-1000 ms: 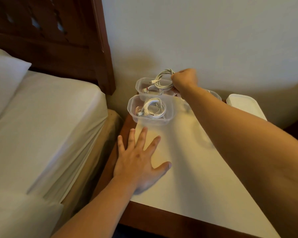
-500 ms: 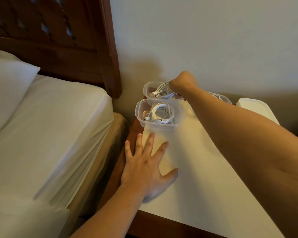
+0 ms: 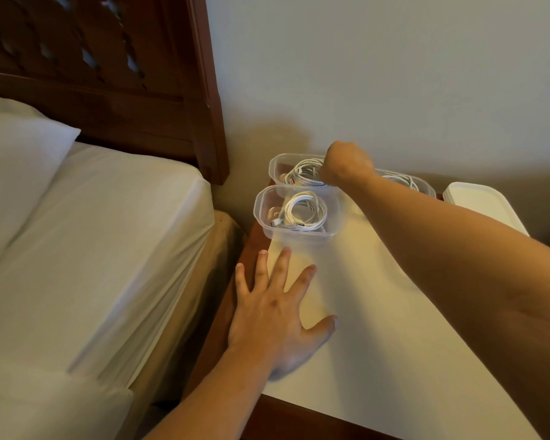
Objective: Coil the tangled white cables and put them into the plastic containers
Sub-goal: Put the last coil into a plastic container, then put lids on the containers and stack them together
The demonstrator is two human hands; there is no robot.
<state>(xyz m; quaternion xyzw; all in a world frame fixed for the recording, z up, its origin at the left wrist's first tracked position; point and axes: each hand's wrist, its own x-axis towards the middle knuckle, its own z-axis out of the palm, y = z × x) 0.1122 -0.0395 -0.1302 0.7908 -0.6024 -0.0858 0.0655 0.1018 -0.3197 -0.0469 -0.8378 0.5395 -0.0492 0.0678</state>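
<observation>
Three clear plastic containers stand at the far edge of the white-topped bedside table (image 3: 378,328). The near container (image 3: 261,214) holds a coiled white cable (image 3: 305,212). Behind it, the far-left container (image 3: 275,166) holds another coiled white cable (image 3: 302,174). My right hand (image 3: 346,163) reaches into that container with fingers curled down on the coil; the fingertips are hidden. A third container (image 3: 424,187), partly hidden by my right forearm, holds a white cable (image 3: 400,181). My left hand (image 3: 277,309) lies flat with spread fingers on the table's left edge.
A stack of white lids (image 3: 480,201) sits at the table's far right corner. The bed (image 3: 92,249) with white sheet and pillow lies left of the table. The dark wooden headboard (image 3: 108,74) and the pale wall stand behind.
My right hand has lowered the coiled cable from above the far-left container down into it. The left hand has stayed flat on the table.
</observation>
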